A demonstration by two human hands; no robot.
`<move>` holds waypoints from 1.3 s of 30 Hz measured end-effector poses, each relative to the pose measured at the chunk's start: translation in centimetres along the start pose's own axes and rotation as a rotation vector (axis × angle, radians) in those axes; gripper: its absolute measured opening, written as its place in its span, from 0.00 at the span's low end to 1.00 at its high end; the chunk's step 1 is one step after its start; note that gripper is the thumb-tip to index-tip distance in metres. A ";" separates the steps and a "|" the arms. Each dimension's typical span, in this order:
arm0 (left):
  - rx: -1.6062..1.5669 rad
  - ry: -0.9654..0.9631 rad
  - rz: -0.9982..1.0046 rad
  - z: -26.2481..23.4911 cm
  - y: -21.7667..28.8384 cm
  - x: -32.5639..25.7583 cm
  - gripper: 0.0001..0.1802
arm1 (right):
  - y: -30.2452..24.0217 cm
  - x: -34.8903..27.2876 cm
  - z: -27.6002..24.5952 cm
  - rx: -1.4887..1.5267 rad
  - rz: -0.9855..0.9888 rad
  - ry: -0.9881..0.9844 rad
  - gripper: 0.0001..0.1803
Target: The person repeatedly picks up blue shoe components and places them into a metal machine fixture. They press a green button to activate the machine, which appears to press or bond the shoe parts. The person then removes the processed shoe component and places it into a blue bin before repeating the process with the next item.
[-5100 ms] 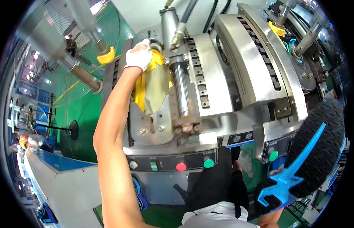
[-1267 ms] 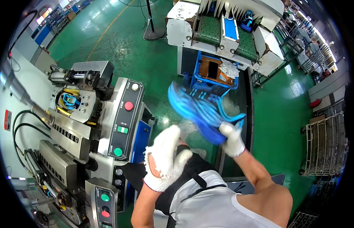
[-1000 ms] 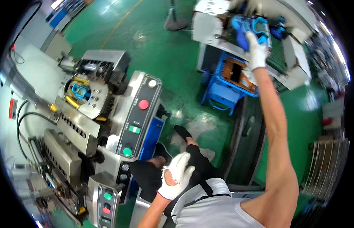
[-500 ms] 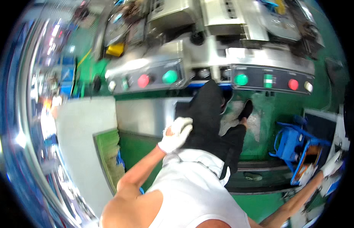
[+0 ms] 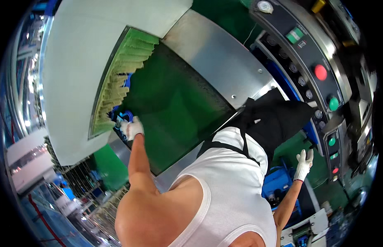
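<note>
At the left, my left hand [image 5: 133,128] in a white knit glove has its fingers curled on a small glossy blue part [image 5: 124,118]; the fingertips are partly hidden. This part lies beside the ragged yellow-green strip curtain [image 5: 136,49], at the edge of a dark green conveyor belt [image 5: 175,99]. More blue shows behind the strips, too covered to make out. My right hand [image 5: 303,164], also gloved in white, is held out at the right with its fingers apart and nothing in them. Below it is a blue stool [image 5: 278,183].
A pale grey machine housing [image 5: 80,78] surrounds the curtain. Bare metal plate [image 5: 216,53] borders the belt. On the right run control panels [image 5: 310,53] with red and green buttons. A wire rack [image 5: 76,175] stands at the lower left.
My view and body have turned left, from the machine panels toward the conveyor. My left hand has gone from my thigh to the blue part. My right hand has come away from the stool area.
</note>
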State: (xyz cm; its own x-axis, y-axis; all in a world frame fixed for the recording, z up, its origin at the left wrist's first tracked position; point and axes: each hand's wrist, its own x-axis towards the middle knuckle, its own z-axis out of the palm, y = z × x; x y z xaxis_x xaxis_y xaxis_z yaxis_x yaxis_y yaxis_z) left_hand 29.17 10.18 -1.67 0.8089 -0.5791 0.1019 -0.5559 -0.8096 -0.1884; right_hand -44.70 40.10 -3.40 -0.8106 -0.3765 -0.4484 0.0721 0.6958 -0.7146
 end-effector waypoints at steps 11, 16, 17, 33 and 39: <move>-0.253 -0.184 -0.242 10.6 -12.9 18.0 0.49 | -2.2 9.1 -5.4 -0.816 -0.081 -0.076 0.40; -0.224 -0.124 -0.288 8.8 -11.0 14.8 0.32 | -2.3 7.6 -7.6 -0.615 -0.140 0.011 0.38; -0.234 -0.075 -0.314 9.5 -12.5 14.9 0.29 | -3.9 7.0 -6.4 -0.583 -0.060 -0.041 0.38; -0.695 0.037 1.002 -1.2 14.5 -12.7 0.20 | -24.0 -9.0 9.4 -0.424 -0.586 -0.433 0.38; -0.724 -0.112 1.415 -8.8 19.7 -12.9 0.08 | -23.3 -12.9 13.6 -0.263 -1.011 -0.410 0.38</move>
State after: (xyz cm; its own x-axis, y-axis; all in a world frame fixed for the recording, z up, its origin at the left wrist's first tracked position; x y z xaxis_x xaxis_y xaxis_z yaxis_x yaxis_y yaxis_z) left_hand 6.05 0.87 1.90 -0.4250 -0.8871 0.1802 -0.7811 0.4600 0.4222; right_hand -28.00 20.40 11.72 -0.1708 -0.9807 0.0956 -0.6751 0.0458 -0.7363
